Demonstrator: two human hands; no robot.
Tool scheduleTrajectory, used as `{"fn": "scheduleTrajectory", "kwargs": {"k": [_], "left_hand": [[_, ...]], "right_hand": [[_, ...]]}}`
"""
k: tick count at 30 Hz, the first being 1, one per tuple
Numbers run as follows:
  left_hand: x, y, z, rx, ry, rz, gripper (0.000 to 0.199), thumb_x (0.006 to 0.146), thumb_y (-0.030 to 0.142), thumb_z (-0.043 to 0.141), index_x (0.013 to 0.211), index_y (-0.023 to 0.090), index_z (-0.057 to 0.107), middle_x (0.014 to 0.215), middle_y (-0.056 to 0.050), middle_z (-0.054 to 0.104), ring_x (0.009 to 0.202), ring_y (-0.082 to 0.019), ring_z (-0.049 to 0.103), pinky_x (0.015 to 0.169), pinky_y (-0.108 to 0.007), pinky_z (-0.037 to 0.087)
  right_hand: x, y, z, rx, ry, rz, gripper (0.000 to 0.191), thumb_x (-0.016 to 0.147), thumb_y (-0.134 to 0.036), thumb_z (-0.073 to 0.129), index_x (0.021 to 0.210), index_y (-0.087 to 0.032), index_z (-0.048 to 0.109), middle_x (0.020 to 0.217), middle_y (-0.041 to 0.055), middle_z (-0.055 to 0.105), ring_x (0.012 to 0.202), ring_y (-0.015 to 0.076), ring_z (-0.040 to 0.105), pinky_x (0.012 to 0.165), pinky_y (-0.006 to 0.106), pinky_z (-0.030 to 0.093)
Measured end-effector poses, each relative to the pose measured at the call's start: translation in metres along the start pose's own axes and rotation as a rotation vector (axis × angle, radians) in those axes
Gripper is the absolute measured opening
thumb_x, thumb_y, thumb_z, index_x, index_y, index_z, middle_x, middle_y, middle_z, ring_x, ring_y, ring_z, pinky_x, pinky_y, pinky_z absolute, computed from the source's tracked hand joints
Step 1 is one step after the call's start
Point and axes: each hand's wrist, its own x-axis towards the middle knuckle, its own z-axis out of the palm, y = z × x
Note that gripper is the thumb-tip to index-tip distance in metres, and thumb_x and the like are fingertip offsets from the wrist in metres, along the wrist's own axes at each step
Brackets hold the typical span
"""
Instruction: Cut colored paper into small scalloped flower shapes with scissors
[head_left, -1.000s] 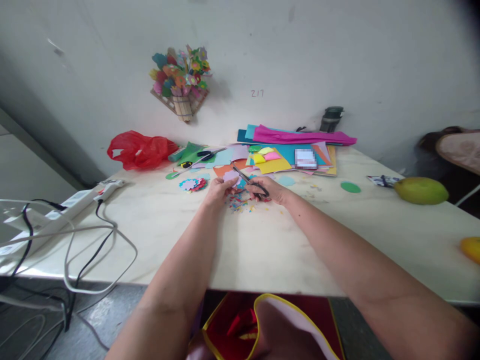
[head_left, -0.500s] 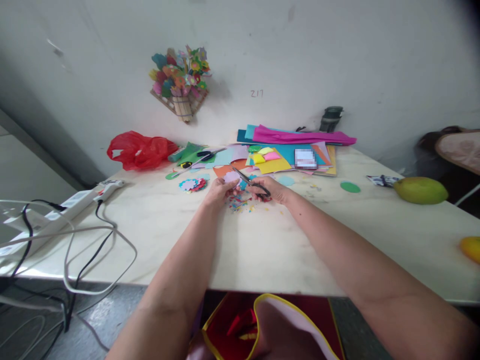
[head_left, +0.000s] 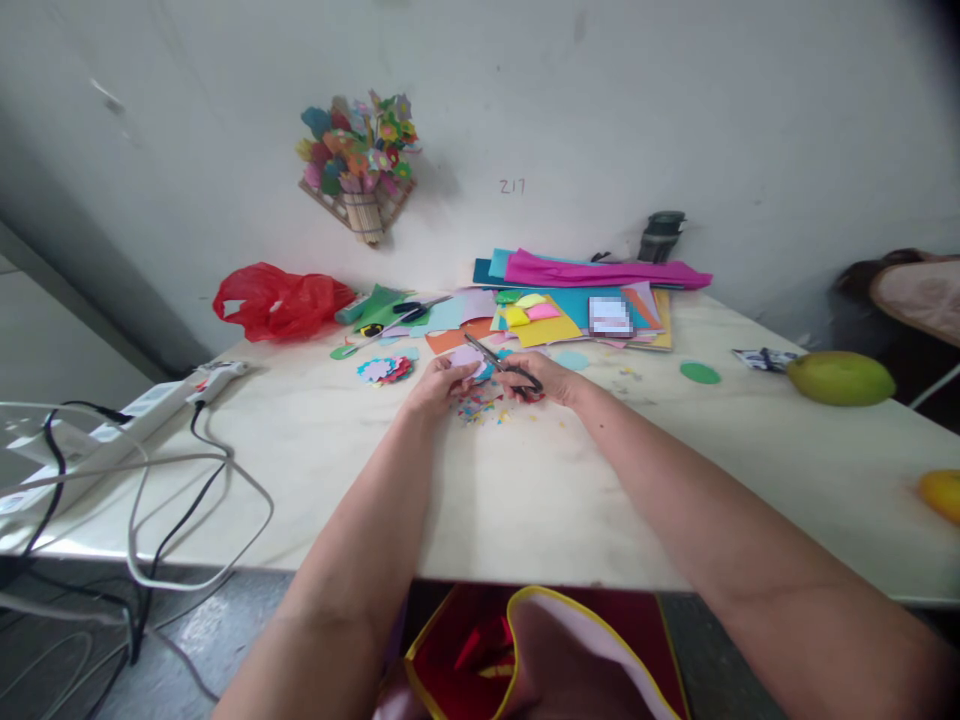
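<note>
My left hand is closed on a lilac paper piece, pinched near its edge. In my right hand is a pair of scissors with dark handles, its blades pointing up and left beside the lilac paper. Whether the blades touch the paper I cannot tell. Small coloured paper scraps lie on the table under both hands. Left of my left hand rests a pile of scallop-edged paper flowers in lilac, blue and red.
Coloured paper sheets and a second pair of scissors lie at the back. A red plastic bag sits back left. A power strip with loose cables is at left. A green mango lies at right, near a green paper circle.
The lilac paper in my left hand has turned slightly against the scissors. Both arms stay in nearly the same place.
</note>
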Motion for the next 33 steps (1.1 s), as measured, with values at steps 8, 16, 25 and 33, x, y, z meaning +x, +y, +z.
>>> {"fn": "scheduleTrajectory", "kwargs": {"k": [8,16,25,33], "left_hand": [[0.0046,-0.0051,-0.0049,-0.019,0.007,0.027,0.036,0.056,0.039,0.082,0.067,0.012,0.062,0.05,0.0,0.058,0.036,-0.005,0.044,0.046,-0.02,0.046],[0.004,-0.0029,-0.003,0.009,0.014,0.062,0.032,0.058,0.035,0.082,0.069,0.011,0.063,0.055,-0.003,0.061,0.045,-0.009,0.054,0.045,-0.02,0.044],[0.0031,-0.0009,-0.0035,0.045,0.008,0.045,0.032,0.057,0.034,0.081,0.063,0.012,0.06,0.048,0.0,0.057,0.036,-0.006,0.046,0.037,-0.019,0.034],[0.0031,-0.0005,-0.0041,0.061,0.005,0.042,0.032,0.058,0.035,0.079,0.062,0.011,0.058,0.046,0.0,0.056,0.033,-0.006,0.044,0.035,-0.019,0.032]], "right_hand": [[-0.0014,-0.0001,0.0008,-0.014,-0.033,-0.001,0.032,0.07,-0.041,0.073,0.074,-0.015,0.055,0.054,-0.0033,0.058,0.038,0.005,0.048,0.034,0.016,0.029],[-0.0008,0.0005,0.0008,-0.013,-0.046,0.015,0.031,0.071,-0.04,0.071,0.077,-0.015,0.055,0.054,-0.0038,0.058,0.038,0.0048,0.048,0.035,0.016,0.03],[-0.0007,0.0,-0.0001,-0.034,-0.063,0.008,0.03,0.071,-0.039,0.071,0.079,-0.014,0.055,0.057,-0.0031,0.059,0.039,0.0051,0.049,0.036,0.016,0.029],[-0.0017,-0.0035,0.0005,-0.067,-0.066,-0.008,0.026,0.071,-0.036,0.071,0.076,-0.014,0.057,0.054,-0.0042,0.057,0.039,0.0048,0.048,0.037,0.016,0.032]]}}
